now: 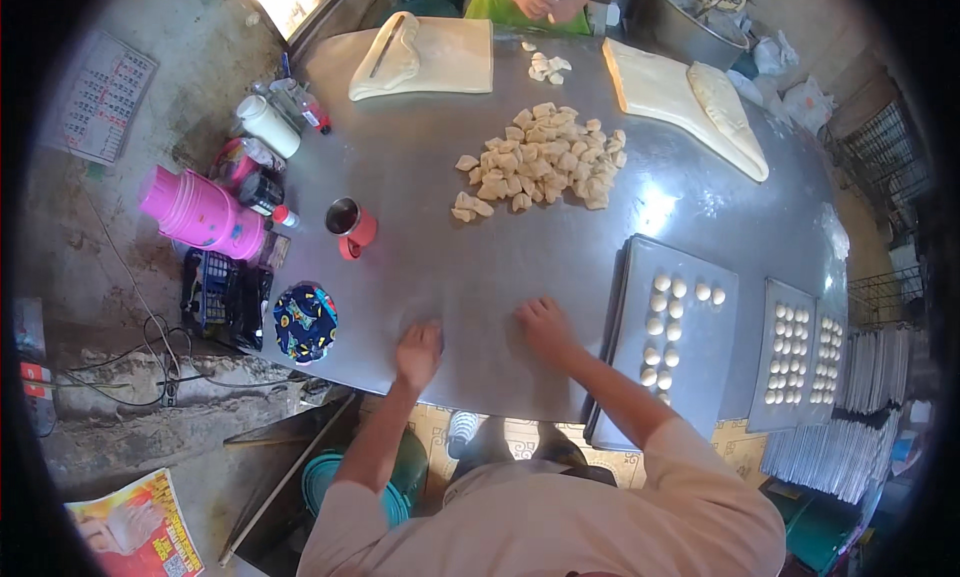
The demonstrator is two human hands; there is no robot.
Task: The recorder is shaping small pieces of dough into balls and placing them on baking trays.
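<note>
My left hand [418,353] rests on the metal table, its fingers curled down against the top. Off to its right, my right hand [547,331] is cupped palm down on the same surface, fingers bent under. Whatever lies beneath either palm is hidden. Beyond my hands spreads a heap of cut dough pieces [545,162]. Close to my right forearm, a flat metal tray [705,352] carries two rows of round dough balls [655,326], with a couple more set apart beside them.
A red mug [357,231] and a patterned cloth cap [306,323] sit at the left, near pink stacked containers [205,214]. Large dough slabs [450,59] lie at the far side, where a person in green [530,5] handles dough. More filled trays [783,357] stand right.
</note>
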